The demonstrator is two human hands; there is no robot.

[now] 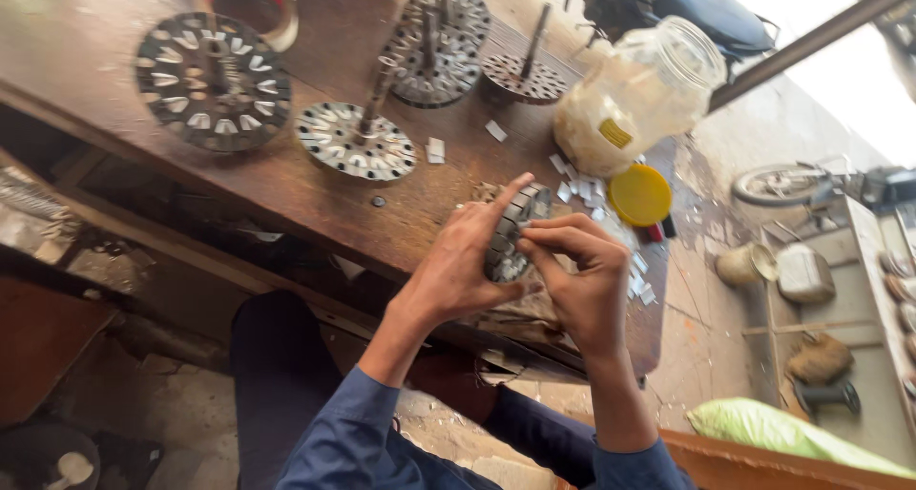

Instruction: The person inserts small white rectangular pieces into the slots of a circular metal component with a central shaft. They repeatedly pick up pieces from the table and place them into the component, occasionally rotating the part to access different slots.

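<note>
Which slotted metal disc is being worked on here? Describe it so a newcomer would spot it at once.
On the brown wooden workbench, look at the near edge beside the clear plastic jar and yellow round lid. The grey slotted metal ring is gripped edge-on between the left hand and right hand; the other discs lie flat, untouched.

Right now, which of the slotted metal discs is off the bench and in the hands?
The small ribbed disc, gripped edge-on between left hand and right hand; the others lie flat on the bench.
</note>
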